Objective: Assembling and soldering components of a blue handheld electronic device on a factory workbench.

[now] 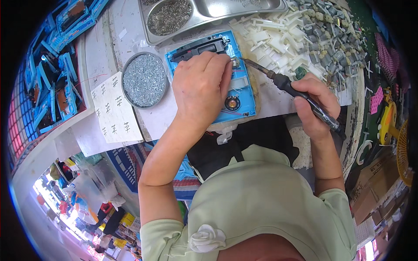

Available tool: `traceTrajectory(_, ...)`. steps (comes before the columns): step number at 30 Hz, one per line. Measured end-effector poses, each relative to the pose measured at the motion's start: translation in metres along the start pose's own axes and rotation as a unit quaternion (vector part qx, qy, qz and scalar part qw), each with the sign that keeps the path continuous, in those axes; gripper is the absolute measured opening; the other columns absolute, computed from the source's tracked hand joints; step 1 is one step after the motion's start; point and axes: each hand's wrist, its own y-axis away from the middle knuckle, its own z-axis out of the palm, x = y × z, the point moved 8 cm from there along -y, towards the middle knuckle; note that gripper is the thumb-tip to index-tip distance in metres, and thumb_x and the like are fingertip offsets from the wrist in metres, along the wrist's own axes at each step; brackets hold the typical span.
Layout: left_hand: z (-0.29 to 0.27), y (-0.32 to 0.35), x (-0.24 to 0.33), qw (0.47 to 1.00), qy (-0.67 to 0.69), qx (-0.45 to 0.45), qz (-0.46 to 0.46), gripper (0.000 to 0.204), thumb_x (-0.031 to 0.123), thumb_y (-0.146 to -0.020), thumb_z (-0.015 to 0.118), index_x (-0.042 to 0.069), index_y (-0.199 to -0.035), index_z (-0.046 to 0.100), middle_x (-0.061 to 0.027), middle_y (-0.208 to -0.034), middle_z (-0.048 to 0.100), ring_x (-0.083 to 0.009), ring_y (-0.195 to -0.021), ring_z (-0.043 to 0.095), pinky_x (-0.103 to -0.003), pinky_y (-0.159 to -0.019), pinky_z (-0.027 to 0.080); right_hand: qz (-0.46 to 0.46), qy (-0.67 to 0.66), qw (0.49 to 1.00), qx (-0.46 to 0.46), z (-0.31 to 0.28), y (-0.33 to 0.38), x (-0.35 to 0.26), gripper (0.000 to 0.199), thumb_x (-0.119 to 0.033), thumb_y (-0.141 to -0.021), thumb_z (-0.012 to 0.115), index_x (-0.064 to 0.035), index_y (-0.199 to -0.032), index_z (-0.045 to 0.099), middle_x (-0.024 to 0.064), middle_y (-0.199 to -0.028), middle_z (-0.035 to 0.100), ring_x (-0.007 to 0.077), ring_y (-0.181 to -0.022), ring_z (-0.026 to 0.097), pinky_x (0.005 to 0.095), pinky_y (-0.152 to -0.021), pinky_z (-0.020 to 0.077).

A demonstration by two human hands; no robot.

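A blue plastic housing (249, 102) lies on the worktable in front of me, with a black part (196, 51) across its far side and a small round speaker (232, 103) at its near side. My left hand (200, 85) rests over the housing, fingers bent and pressed together beside a small metal part (235, 62). Whatever those fingertips pinch is hidden. In my right hand (317, 104) is a soldering iron (300, 89) with a black handle, gripped like a pen. Its tip points left and reaches close to the small metal part; I cannot tell if they touch.
Left of the housing stands a round dish (145, 80) of small metal pieces, beside a handwritten paper (114, 111). A metal tray (213, 18) with springs sits behind. White plastic parts and small motors (324, 37) heap at right. More blue housings (54, 82) fill a bin at far left.
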Motion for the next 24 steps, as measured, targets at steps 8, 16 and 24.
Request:
traceTrajectory(8, 0.0, 0.0, 0.0, 1.0, -0.001, -0.003, 0.009, 0.013, 0.009, -0.081, 0.075, 0.009, -0.092, 0.067, -0.0037, -0.082, 0.064, -0.0233, -0.074, 0.062, -0.037, -0.067, 0.044, -0.007, 0.007, 1.0, -0.002, 0.003, -0.002, 0.001, 0.024, -0.01, -0.088, 0.075, 0.0031, -0.106, 0.069, 0.0076, -0.08, 0.063, 0.0156, -0.066, 0.051, 0.027, -0.06, 0.04)
traceTrajectory(16, 0.0, 0.001, -0.002, 1.0, 0.023, 0.013, -0.005, 0.013, 0.009, -0.081, 0.075, 0.009, -0.092, 0.067, -0.0041, -0.082, 0.064, -0.0236, -0.074, 0.063, -0.038, -0.066, 0.044, 0.005, 0.004, 1.0, -0.008, 0.005, -0.002, 0.002, 0.024, -0.009, -0.086, 0.075, 0.0019, -0.107, 0.069, 0.0071, -0.079, 0.062, 0.0156, -0.067, 0.052, 0.027, -0.06, 0.0411)
traceTrajectory(24, 0.005, 0.005, -0.004, 1.0, 0.014, 0.021, 0.005, 0.014, 0.009, -0.081, 0.075, 0.009, -0.092, 0.067, -0.0043, -0.081, 0.063, -0.024, -0.073, 0.063, -0.038, -0.065, 0.045, -0.065, 0.05, 0.996, -0.025, 0.011, -0.005, -0.007, 0.024, -0.005, -0.083, 0.076, 0.0009, -0.105, 0.069, 0.008, -0.077, 0.064, 0.0197, -0.064, 0.054, 0.03, -0.058, 0.0417)
